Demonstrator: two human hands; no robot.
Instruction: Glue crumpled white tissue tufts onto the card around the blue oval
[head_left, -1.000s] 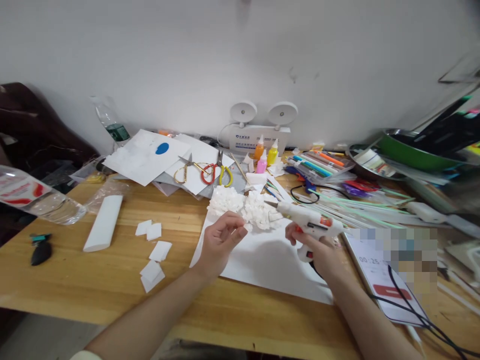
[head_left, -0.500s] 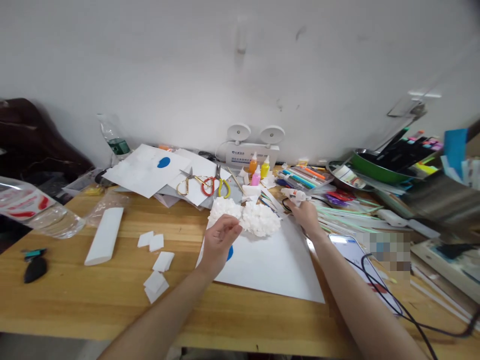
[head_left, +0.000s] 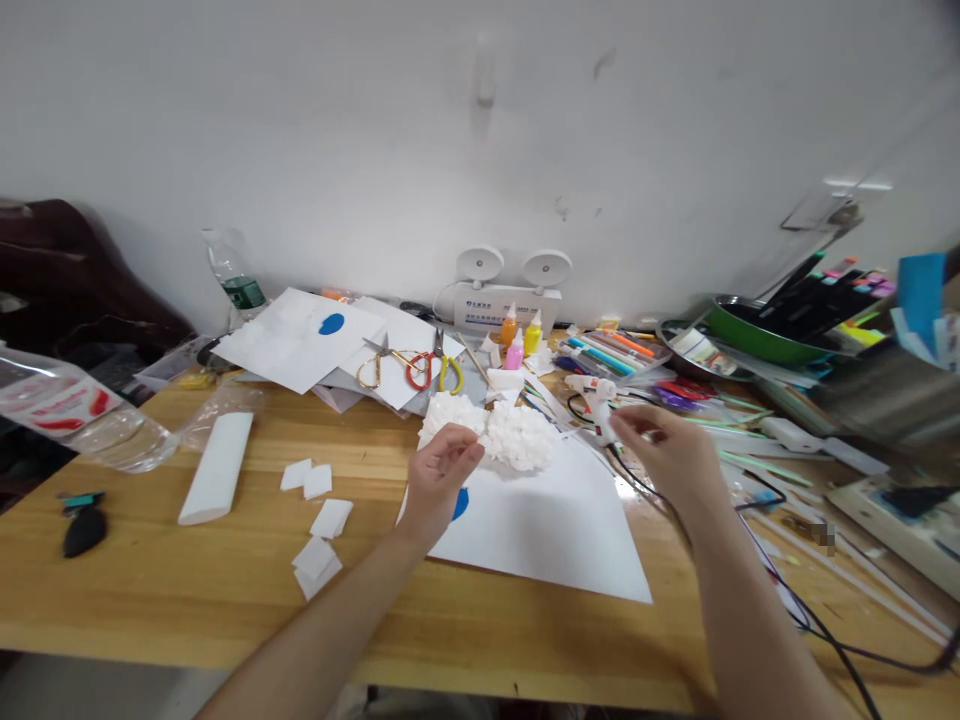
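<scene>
Beside the glue gun point(head_left: 598, 408), the right hand point(head_left: 679, 455) curls loosely, looking bare (left hand point(head_left: 441, 478): pinched, can't tell what's held); bumping the cord point(head_left: 635, 479) could tug the gun.

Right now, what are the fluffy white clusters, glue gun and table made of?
The fluffy white clusters look like thin matte paper, perhaps tissue: ruffled edges. The glue gun seems hard plastic: smooth white body. The table looks like glossy wood, maybe imitation: grain lines, bright glare.
</scene>
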